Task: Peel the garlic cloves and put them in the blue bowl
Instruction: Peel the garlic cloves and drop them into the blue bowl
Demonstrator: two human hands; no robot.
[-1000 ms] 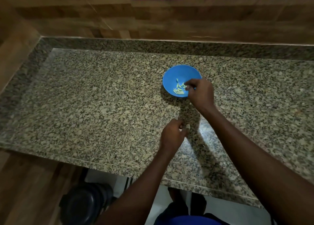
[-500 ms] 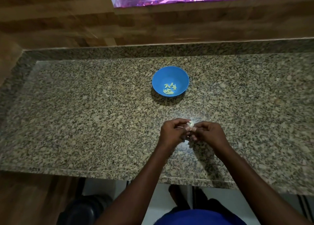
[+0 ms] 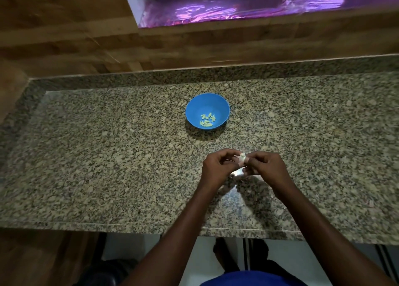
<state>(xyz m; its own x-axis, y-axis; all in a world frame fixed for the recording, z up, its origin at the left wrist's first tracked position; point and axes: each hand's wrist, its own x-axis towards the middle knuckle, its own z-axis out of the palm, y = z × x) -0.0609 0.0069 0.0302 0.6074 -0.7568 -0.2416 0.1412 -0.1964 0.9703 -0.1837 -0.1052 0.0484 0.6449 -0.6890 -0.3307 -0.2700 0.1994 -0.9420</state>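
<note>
Counter (image 3: 108, 147): speckled granite, raised lip of the same stone along its back and left edges. Wall (image 3: 71, 35): wood-grain panelling behind the counter's back edge and at its left end. Recess (image 3: 241, 7): set in the wall above the back edge, lined with crinkled foil lit purple. Floor (image 3: 194, 262): pale, below the counter's front edge.

Dim overhead light, purple glare above, edges bowed, soft

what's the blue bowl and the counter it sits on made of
The small round blue bowl looks like plastic: uniform saturated colour, smooth matte wall, thin rim. The speckled grey-and-tan countertop looks like polished granite: grainy mineral flecks and a glossy reflection near the hands.
</note>
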